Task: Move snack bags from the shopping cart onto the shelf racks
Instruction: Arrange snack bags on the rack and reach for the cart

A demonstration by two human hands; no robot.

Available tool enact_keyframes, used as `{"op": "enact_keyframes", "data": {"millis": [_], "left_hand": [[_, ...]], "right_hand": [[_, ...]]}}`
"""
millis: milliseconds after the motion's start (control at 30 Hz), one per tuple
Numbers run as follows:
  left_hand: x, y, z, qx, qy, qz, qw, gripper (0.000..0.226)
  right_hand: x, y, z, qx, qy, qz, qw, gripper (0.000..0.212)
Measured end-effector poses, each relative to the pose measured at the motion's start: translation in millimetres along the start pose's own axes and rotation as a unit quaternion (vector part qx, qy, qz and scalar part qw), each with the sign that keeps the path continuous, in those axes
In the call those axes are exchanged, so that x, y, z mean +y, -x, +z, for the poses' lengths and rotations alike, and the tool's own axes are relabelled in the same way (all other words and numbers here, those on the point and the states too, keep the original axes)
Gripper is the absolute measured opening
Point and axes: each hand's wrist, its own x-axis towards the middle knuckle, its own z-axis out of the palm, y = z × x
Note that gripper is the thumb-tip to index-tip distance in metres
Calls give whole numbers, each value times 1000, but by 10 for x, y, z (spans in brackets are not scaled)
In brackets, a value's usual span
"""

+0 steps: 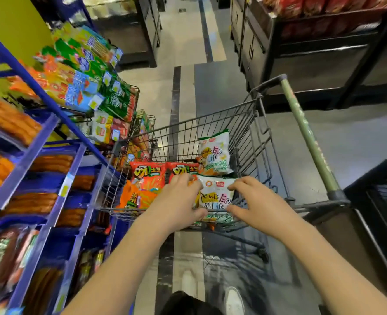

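- Because the white snack bag [215,196] lies at the near end of the shopping cart [188,137], left grip [178,201] and right grip [256,201] curl round its opposite edges, likely to lift it level.
- Red snack bags [147,176] crowd the cart's left side; upward is open.
- Blue shelf racks [77,155] stand just left of the cart.

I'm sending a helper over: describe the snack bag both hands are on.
In the wire shopping cart beside the blue shelf rack, right of the red snack bags, is a white snack bag. Its twin stands upright behind; this nearer one is gripped by left hand and right hand.
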Motion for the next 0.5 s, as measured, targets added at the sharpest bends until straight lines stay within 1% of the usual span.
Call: {"op": "enact_keyframes", "data": {"millis": [133,267,500], "left_hand": [[-223,-369,32,-25,14,3,1000,69],[-513,-745,65,-52,25,13,998,67],[-1142,-1452,89,-105,24,50,993,68]], "right_hand": [[56,-392,38,-28,1,16,999,58],[50,-773,111,-44,-4,34,998,54],[49,-1482,231,-73,4,80,994,57]]}}
